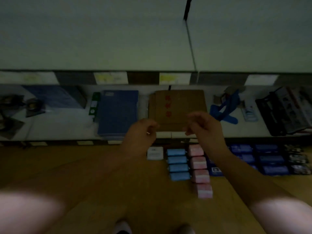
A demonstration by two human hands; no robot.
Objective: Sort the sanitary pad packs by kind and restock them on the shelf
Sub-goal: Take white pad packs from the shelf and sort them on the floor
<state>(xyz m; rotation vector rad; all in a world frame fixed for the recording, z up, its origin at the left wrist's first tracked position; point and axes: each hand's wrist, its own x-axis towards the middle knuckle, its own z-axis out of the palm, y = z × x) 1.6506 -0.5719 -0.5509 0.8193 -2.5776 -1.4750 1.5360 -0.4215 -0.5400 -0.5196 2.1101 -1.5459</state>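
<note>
Left fingers (151, 127): curled in toward the palm of the left hand (141, 132), which is raised in front of the shelf (50, 129). A small pale speck sits at the tips, and the blur hides whether anything is pinched.
Right fingers (190, 130): loosely bent and slightly apart on the right hand (204, 125), with thumb and forefinger tips near each other and nothing visible between them.
White pack (155, 153): lies flat and alone on the brown surface (84, 166), below the left hand. It looks nearly square.
Light blue packs (177, 164): four lie just right of the white pack. Each has its long axis running left to right, and they lie side by side in a column running from the shelf toward the person.
Pink packs (200, 169): four form a column just beside the blue ones. Their long axes also run roughly left to right, and the column slants to the right as it nears the person.
Dark blue packs (270, 159): lie in rows at the far right, long axes left to right.
Blue box (117, 112): lies flat on the shelf, behind the left hand.
Cardboard box (179, 107): sits on the shelf behind both hands and carries red characters too blurred to read.
Edge labels (110, 78): pale yellowish cards line the upper shelf lip, their print unreadable.
Pack printing: too blurred to read any brand.
</note>
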